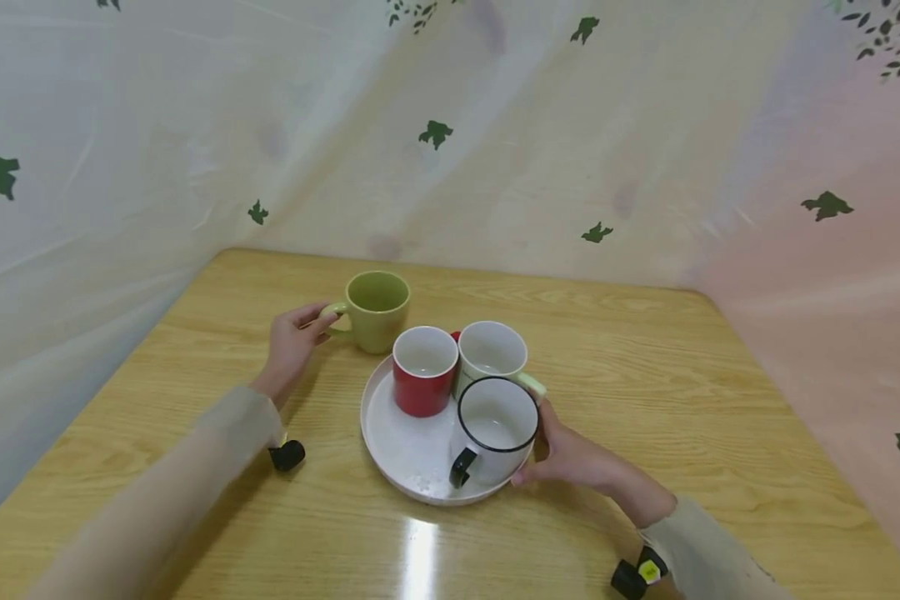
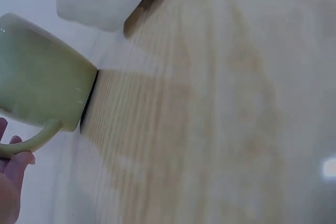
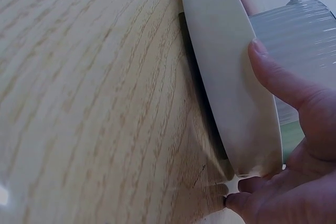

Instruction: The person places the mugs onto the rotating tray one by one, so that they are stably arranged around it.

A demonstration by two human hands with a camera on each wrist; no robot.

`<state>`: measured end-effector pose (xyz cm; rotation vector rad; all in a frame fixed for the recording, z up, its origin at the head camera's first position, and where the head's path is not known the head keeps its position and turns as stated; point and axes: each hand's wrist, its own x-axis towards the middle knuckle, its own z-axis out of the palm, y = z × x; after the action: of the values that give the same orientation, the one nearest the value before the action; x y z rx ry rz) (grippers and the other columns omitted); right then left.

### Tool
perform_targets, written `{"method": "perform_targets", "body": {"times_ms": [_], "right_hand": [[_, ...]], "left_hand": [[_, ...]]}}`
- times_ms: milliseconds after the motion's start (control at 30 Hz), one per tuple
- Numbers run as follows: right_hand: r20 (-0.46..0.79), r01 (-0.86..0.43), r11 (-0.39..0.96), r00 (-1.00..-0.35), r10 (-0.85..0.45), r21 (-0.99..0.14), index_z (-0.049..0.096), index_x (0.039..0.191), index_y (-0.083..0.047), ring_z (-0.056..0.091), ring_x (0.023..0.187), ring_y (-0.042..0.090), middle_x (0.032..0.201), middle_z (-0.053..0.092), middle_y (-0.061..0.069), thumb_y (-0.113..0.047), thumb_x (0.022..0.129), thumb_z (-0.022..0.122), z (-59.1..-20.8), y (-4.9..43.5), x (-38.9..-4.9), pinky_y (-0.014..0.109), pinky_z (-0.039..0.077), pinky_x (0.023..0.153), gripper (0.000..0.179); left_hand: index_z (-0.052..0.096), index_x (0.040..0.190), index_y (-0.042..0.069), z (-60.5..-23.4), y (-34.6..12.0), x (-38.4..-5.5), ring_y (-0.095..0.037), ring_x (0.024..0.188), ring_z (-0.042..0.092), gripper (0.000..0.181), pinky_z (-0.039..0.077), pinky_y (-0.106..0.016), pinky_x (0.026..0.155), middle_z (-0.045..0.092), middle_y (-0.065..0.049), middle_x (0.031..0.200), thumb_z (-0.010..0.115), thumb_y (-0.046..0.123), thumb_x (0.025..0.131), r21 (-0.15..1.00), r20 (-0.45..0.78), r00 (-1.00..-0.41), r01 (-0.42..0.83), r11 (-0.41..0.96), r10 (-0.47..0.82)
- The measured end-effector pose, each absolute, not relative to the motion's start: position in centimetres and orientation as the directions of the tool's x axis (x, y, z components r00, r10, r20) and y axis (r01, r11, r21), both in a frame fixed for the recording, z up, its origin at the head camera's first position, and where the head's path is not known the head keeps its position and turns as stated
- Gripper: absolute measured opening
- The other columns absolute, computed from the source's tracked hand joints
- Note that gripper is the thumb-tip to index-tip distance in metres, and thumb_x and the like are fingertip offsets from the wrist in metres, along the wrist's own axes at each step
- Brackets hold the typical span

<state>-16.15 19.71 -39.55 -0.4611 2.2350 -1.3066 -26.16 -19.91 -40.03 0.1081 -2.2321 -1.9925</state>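
Note:
My left hand (image 1: 294,342) pinches the handle of a yellow-green mug (image 1: 376,312) beyond the tray's far left edge. In the left wrist view, the mug's base is right at the tabletop, with fingers and thumb around its handle. A round white tray (image 1: 390,446) carries a red mug (image 1: 423,392) with a white inside, a pale mug with a light green handle (image 1: 531,384), and a white mug with a black rim and handle (image 1: 498,417). My right hand (image 1: 573,454) grips the tray's right rim, its thumb on the tray's side wall (image 3: 226,66) in the right wrist view.
All of this stands on a light wood table (image 1: 645,350). A pale cloth (image 1: 517,167) with green leaf prints hangs behind it and along both sides. Black wrist devices sit at the left cuff (image 1: 288,455) and right cuff (image 1: 630,578).

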Motion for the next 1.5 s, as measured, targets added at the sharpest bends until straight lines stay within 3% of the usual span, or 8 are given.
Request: {"method": "perform_targets", "body": {"times_ms": [333,933,1133,1500], "right_hand": [[-0.243,-0.044,0.474,-0.815,-0.527,-0.879,-0.010,0.152,-0.004,0.000,0.148,0.045,0.159,0.007,0.026,-0.017,0.074,0.084,-39.6,19.8,-16.0,0.063,0.000,0.118,0.123],[-0.261,-0.022,0.478,-0.815,-0.517,-0.878,-0.010,0.152,-0.004,-0.004,0.148,0.045,0.160,0.001,0.026,-0.018,0.075,0.084,-39.6,19.7,-16.0,0.062,-0.002,0.118,0.122],[-0.249,-0.031,0.472,-0.817,-0.520,-0.881,-0.008,0.151,-0.003,-0.002,0.148,0.045,0.159,0.004,0.027,-0.017,0.074,0.084,-39.8,19.8,-16.1,0.062,-0.001,0.118,0.121],[-0.229,-0.046,0.466,-0.825,-0.516,-0.884,-0.008,0.151,-0.003,-0.001,0.149,0.044,0.159,0.006,0.027,-0.015,0.073,0.085,-39.8,19.7,-16.0,0.061,-0.001,0.118,0.122]], "left_hand": [[0.056,0.130,-0.006,-39.0,-21.3,-23.1,0.009,0.094,0.062,0.048,0.054,-0.011,0.080,0.067,0.027,0.092,0.062,0.025,0.094,0.995,0.070,-0.990,0.060,0.084,-0.119],[0.072,0.103,0.021,-36.7,-22.4,-19.1,0.005,0.094,0.067,0.014,0.056,-0.013,0.078,0.074,0.017,0.095,0.065,0.018,0.092,0.983,0.159,-0.985,0.164,-0.077,-0.067],[0.073,0.097,0.022,-36.3,-22.5,-18.1,0.003,0.092,0.069,0.015,0.056,-0.013,0.075,0.074,0.015,0.095,0.064,0.011,0.092,0.979,0.158,-0.987,0.161,-0.124,-0.035],[0.074,0.100,0.021,-36.2,-22.4,-15.8,0.002,0.090,0.069,0.019,0.057,-0.014,0.076,0.074,0.014,0.096,0.063,0.008,0.093,0.976,0.210,-0.978,0.208,-0.066,0.014]]}}
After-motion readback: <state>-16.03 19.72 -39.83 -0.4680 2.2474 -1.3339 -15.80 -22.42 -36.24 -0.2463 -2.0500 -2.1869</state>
